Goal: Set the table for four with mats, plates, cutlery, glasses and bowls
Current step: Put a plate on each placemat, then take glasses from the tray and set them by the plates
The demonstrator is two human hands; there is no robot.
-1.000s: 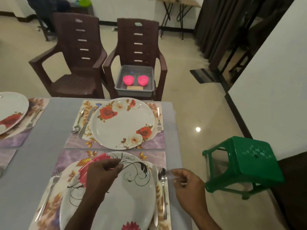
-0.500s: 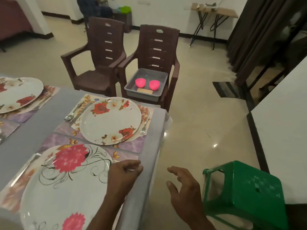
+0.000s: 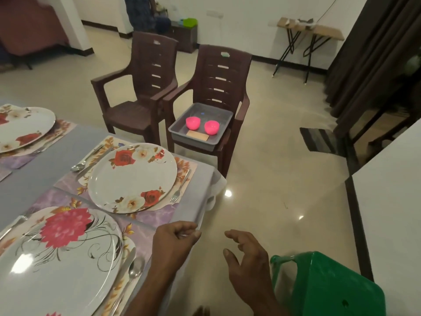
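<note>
Table (image 3: 43, 156) under grey cloth, lower left of view. Nearest setting: floral mat (image 3: 145, 224) with large white plate (image 3: 57, 258), pink flower and black scrollwork; knife (image 3: 124, 267) and spoon (image 3: 135, 269) lie just right of the plate on the mat, a fork (image 3: 13, 224) at the plate's left edge. Second setting beyond it: mat (image 3: 184, 166), plate with red and white roses (image 3: 133, 177), fork (image 3: 180, 187) to its right, spoon (image 3: 84, 161) and knife to its left. Third plate (image 3: 22, 127) partly in view at far left, on its own mat.

Left hand (image 3: 174, 244) over the table's near right corner, fingers loosely curled, nothing in them. Right hand (image 3: 247, 258) off the table edge, above the floor, fingers spread and slack, empty. Hands near each other, not touching.

Two pink bowls (image 3: 202, 126) side by side in a grey tray (image 3: 180, 133), with a small tan card in front of them. Tray sits on seat of a brown plastic chair (image 3: 224, 71) just past the table's end; a second brown chair (image 3: 150, 65) stands beside it, touching at the armrests. Green plastic stool (image 3: 328, 286) at lower right, just beside the right hand. Folding stand (image 3: 309, 30) against the far wall; dark curtain (image 3: 373, 46) at right.
</note>
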